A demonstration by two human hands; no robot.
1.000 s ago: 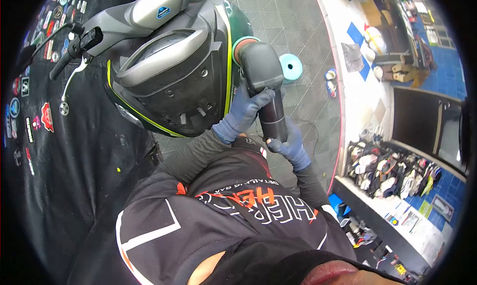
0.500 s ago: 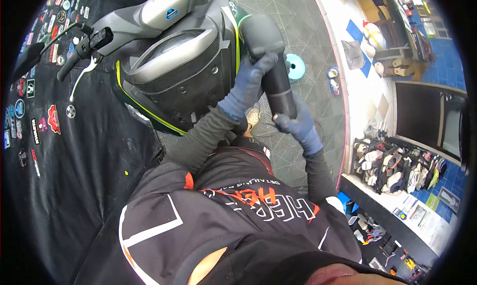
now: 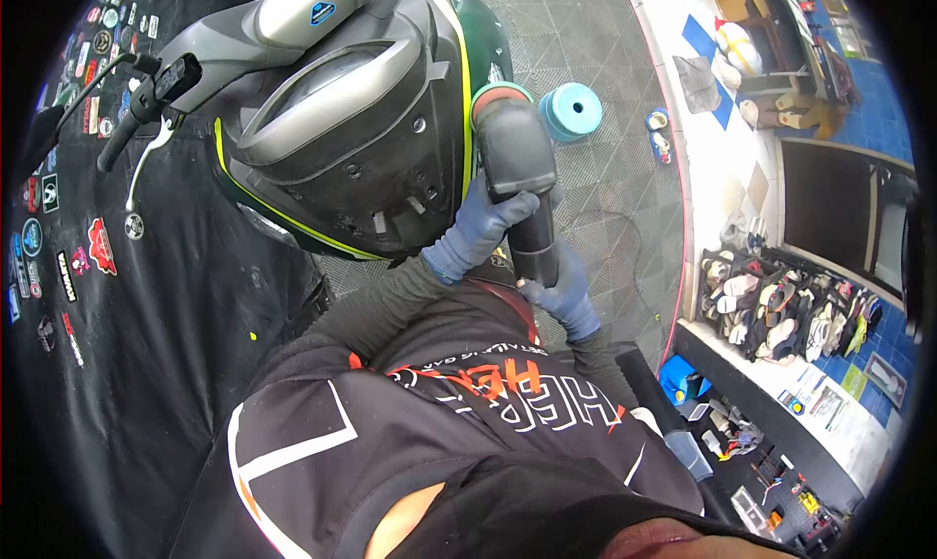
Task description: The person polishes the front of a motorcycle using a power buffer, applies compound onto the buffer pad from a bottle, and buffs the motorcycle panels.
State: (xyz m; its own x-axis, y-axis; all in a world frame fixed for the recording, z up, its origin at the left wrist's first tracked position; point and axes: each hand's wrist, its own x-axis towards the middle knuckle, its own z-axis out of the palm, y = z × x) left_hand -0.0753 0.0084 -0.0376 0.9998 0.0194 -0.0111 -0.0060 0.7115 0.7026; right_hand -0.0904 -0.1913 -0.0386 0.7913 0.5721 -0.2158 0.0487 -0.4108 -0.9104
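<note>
Both hands, in blue gloves, hold a black polisher point(image 3: 515, 147). My left hand point(image 3: 480, 225) is closed around its neck, just behind the head. Farther back, my right hand point(image 3: 560, 296) wraps around the handle end nearest my body. A round pad point(image 3: 498, 92) with a reddish and teal edge shows beyond the polisher head, against or very near the scooter's dark green side panel point(image 3: 485, 37); I cannot tell if it touches. The scooter point(image 3: 361, 130) has a grey and black front with a yellow-green trim line.
A light blue round container point(image 3: 571, 111) with a hole in its top stands on the grey tiled floor point(image 3: 605, 198). Blue and white slippers point(image 3: 659, 135) lie farther right. A black sticker-covered sheet point(image 3: 185, 296) spreads at left. Many shoes point(image 3: 771, 300) fill a rack at right.
The polisher and both hands have moved down towards my body. The pad's edge now shows more clearly beside the green panel. Both hands keep their grip.
</note>
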